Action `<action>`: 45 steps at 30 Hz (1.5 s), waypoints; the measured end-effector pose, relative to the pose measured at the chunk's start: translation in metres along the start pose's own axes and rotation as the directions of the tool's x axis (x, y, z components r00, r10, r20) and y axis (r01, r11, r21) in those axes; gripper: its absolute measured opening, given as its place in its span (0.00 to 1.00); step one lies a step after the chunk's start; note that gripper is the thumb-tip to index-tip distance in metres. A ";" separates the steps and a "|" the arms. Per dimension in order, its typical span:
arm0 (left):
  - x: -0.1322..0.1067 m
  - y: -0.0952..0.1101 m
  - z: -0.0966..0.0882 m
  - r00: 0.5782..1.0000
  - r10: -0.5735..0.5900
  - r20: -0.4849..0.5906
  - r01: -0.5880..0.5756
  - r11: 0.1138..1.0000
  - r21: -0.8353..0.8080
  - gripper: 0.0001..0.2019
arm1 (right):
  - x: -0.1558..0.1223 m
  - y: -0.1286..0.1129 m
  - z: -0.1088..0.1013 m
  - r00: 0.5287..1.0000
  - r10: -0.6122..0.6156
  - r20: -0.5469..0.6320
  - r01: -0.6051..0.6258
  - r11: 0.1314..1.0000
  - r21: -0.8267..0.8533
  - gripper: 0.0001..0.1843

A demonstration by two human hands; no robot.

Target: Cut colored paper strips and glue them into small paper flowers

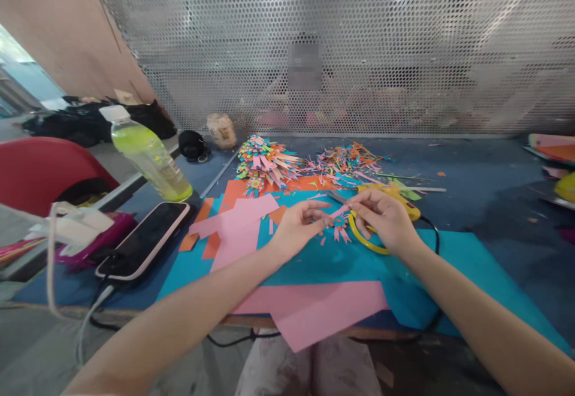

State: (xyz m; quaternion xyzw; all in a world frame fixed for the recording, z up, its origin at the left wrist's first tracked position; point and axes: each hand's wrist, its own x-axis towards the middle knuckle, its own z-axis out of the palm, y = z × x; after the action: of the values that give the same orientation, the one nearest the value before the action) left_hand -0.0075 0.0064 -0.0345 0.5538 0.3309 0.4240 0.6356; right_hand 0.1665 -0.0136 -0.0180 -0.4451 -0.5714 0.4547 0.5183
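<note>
A small pink paper strip stretches between my two hands above blue paper. My left hand pinches or touches its left end, with fingers curled. The right end is between the thumb and fingertips of my right hand. Scissors with a yellow handle are at my right hand, blades pointing left; whether its fingers hold them too, I cannot tell. Just below the strip lies a small fringed paper flower in pink and blue. A yellow tool, apparently a glue gun, lies behind my right hand with a black cord.
Blue sheets and pink sheets cover the table front. Behind are a pile of paper flowers and loose scraps. On the left stand a green drink bottle and a phone with cables. A perforated metal panel rises behind.
</note>
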 end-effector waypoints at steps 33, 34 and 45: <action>-0.001 0.002 -0.003 1.000 -0.020 -0.009 0.020 0.999 -0.027 0.17 | -0.001 0.007 0.002 0.994 -0.099 -0.040 0.098 0.995 -0.025 0.10; -0.001 0.002 -0.002 1.000 -0.020 -0.006 0.019 0.999 -0.030 0.18 | -0.001 0.007 0.002 0.994 -0.102 -0.036 0.101 0.994 -0.028 0.10; -0.002 0.003 -0.001 1.000 -0.025 -0.016 0.024 0.998 -0.050 0.19 | 0.000 0.008 0.002 0.995 -0.094 -0.018 0.094 0.995 -0.033 0.10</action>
State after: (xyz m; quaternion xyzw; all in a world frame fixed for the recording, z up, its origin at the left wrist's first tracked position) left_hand -0.0102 0.0052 -0.0317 0.5300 0.3322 0.4288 0.6518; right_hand 0.1652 -0.0121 -0.0257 -0.4306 -0.5938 0.4160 0.5375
